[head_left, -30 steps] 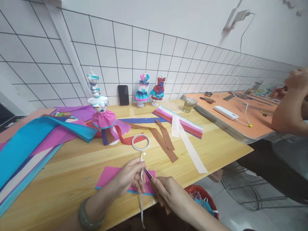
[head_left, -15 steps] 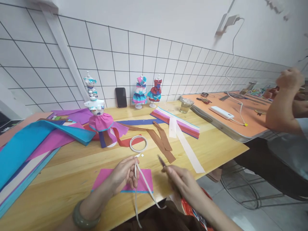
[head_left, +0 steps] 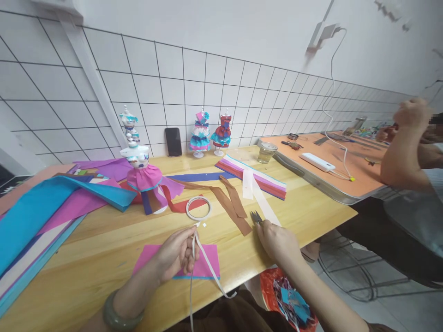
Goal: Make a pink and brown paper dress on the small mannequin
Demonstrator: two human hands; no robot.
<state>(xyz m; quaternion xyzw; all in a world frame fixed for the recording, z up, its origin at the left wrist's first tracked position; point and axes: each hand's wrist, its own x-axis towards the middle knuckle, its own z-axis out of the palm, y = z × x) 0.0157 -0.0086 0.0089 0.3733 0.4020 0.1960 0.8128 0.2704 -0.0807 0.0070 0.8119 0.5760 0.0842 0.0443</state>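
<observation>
Left hand pinches narrow white tape, right hand grips dark snips

The left hand closes thumb and fingers on the tape above the near part of the bench. Two thin, flat lengths trail from the pinch: one drops past the near edge, the other slants right across a pink cloth panel with a blue border and curls at its end beside that edge. A white tip shows just above the fingertips; whether it joins the white tape ring beyond is unclear. A tiny white square lies between.

The right hand is wrapped around the snips, blades pointing away, beside the pale strip. Wood surface separates the two hands. The bench edge runs diagonally up to a corner at right, with a red container of scraps below it.

Farther out, brown strips lie beyond the snips, and a pink-skirted dress form stands left of the ring. Blue cloth fills the left side; a glass and phone stand toward the tiled wall. An orange bench adjoins at right, near another person's arm.
</observation>
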